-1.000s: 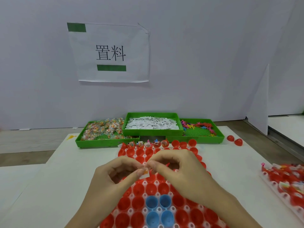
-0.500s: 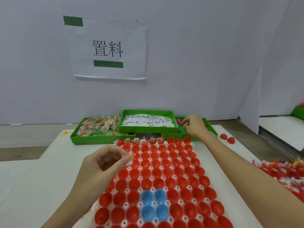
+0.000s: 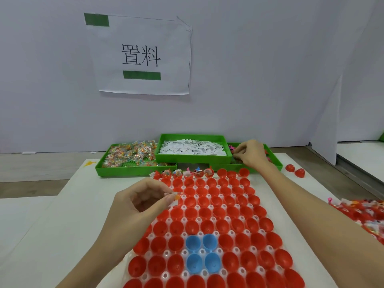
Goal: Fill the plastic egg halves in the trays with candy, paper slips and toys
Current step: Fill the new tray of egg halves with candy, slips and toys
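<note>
Fingers of the left hand (image 3: 141,201) pinch a candy packet (image 3: 174,198) over the egg tray (image 3: 207,225) while the right hand (image 3: 250,153) curls into the toy bin (image 3: 276,163), its grip hidden.

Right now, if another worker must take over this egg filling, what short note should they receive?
Left hand: pinches a small candy packet above the main tray.
Right hand: reaches into the toy bin; its grasp is hidden.
Supplies: candy bin, paper slip bin.
Done: about six far-row egg halves hold items.
Left: all other red halves and the four blue halves are empty.
</note>
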`<state>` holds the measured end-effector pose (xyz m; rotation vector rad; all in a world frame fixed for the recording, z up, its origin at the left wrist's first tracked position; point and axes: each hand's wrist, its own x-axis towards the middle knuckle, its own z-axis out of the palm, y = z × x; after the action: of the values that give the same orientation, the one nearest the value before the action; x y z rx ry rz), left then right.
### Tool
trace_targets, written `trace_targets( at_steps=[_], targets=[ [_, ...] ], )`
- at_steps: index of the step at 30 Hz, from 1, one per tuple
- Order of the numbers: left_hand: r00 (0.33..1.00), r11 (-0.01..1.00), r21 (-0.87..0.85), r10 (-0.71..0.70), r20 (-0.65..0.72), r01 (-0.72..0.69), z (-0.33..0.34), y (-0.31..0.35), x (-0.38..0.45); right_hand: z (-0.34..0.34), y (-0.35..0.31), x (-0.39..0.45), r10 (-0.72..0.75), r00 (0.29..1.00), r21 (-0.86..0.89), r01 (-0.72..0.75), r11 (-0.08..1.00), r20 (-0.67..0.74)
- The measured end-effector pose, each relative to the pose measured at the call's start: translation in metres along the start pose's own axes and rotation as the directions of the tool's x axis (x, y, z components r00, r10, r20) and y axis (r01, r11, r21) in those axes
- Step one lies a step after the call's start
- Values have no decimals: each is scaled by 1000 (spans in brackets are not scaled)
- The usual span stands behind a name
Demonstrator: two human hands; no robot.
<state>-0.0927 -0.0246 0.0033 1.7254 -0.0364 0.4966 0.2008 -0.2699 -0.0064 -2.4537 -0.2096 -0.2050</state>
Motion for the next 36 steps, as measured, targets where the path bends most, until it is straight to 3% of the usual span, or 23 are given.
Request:
trace_targets(
  at_steps=[2, 5, 8, 11, 14, 17, 21, 27, 36],
  targets=[
    [1000, 1000, -5, -15, -11, 15, 0, 1, 0, -8, 2, -5, 63, 998, 176, -60, 983, -14],
    [999, 999, -19, -48, -19, 48, 0, 1, 0, -21, 2, -20, 102, 995, 495, -84, 865, -11],
    [997, 996, -53, -79, -22, 77, 0, 2, 0, -35, -8, -47, 74, 997, 632, -53, 773, -8],
    [994, 992, -69, -106, -6, 105, 2, 4, -1, -43, -26, -85, 8, 1000, 666, -13, 746, 10],
    [993, 991, -60, -113, 32, 115, 5, 5, -4, -45, -45, -130, -112, 987, 714, -4, 700, 115],
    [990, 991, -63, -116, 77, 121, 9, 4, -6, -38, -67, -166, -282, 931, 664, 61, 745, 231],
    [991, 992, -65, -99, 95, 105, 14, 2, -10, -26, -88, -194, -411, 871, 661, 144, 736, 268],
    [1000, 1000, 11, -4, 17, 4, 18, -3, -11, -21, -88, -205, -452, 849, 560, 241, 793, 275],
    [993, 991, 53, 121, -3, -121, 30, -2, -10, -32, -79, -198, -482, 812, 629, 192, 754, 330]
  ],
)
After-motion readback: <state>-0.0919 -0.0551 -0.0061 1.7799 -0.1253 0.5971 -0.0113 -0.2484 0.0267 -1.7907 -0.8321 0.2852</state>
